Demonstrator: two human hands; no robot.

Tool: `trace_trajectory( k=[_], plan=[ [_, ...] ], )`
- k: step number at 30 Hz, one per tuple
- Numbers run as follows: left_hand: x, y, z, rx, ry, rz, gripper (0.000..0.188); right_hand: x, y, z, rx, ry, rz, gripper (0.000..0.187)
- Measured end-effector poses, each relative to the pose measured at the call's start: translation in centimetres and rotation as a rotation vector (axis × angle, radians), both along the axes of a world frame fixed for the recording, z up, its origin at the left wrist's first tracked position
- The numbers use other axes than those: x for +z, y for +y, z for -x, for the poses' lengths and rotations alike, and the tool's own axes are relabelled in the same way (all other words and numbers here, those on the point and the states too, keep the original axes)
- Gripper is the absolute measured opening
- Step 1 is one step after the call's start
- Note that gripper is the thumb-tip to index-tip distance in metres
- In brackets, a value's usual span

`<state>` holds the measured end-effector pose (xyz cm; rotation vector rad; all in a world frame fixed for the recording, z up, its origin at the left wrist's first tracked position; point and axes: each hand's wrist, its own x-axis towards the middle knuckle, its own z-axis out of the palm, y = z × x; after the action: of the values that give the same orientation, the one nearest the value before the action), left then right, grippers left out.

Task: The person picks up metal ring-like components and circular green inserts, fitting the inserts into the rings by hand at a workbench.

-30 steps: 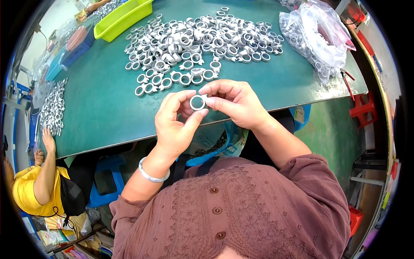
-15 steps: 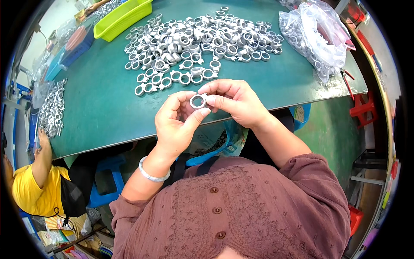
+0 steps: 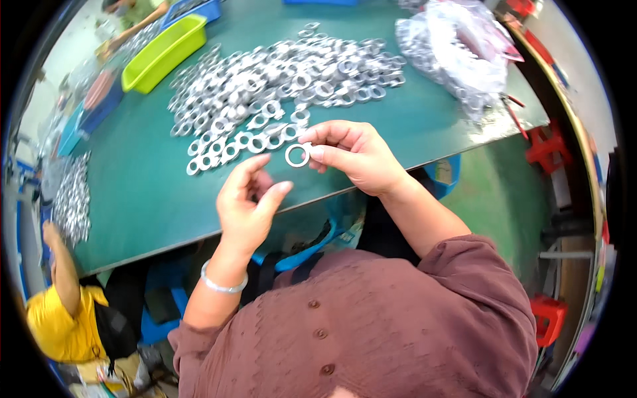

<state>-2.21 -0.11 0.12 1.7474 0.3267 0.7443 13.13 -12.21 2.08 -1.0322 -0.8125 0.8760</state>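
Observation:
Between the thumb and fingers of my right hand [image 3: 350,154] is a grey metal ring [image 3: 296,155] with a small lug on its side, held just above the table's near edge. My left hand [image 3: 247,199] is apart from the ring, a short way to its left, its thumb and fingers spread with nothing between them. Beyond my hands lies a large heap of similar metal rings [image 3: 265,83]. Several rings [image 3: 229,151] lie in rough rows at the heap's near side.
The green table [image 3: 152,219] carries a yellow-green basket [image 3: 166,54] at the far left and a clear plastic bag [image 3: 458,56] of rings at the far right. Red-handled pliers [image 3: 516,116] lie near the right edge. At left, a person in yellow [image 3: 63,325] sits by another ring pile [image 3: 71,199].
My left hand has let go of the ring and moved away to the left, its fingers opening. The right hand keeps the ring. The whole view has shifted, and the table appears lower.

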Motion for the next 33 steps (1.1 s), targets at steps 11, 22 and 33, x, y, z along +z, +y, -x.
trace_trajectory(
  k=[11, 22, 33],
  plan=[
    [0.1, -0.1, 0.0, -0.027, 0.001, 0.054, 0.029, 8.1, -9.6, -22.0, -1.135, -0.68, -0.053, 0.021],
    [0.0, 0.3, 0.3, -0.017, 0.017, 0.088, 0.02, 4.2, -1.9, -11.4, -0.623, -1.191, 0.041, 0.017],
    [0.0, 0.4, 0.5, -0.045, 0.03, 0.14, 0.019, 0.1, 3.7, -4.6, -0.171, -1.366, 0.3, 0.016]
  ],
)
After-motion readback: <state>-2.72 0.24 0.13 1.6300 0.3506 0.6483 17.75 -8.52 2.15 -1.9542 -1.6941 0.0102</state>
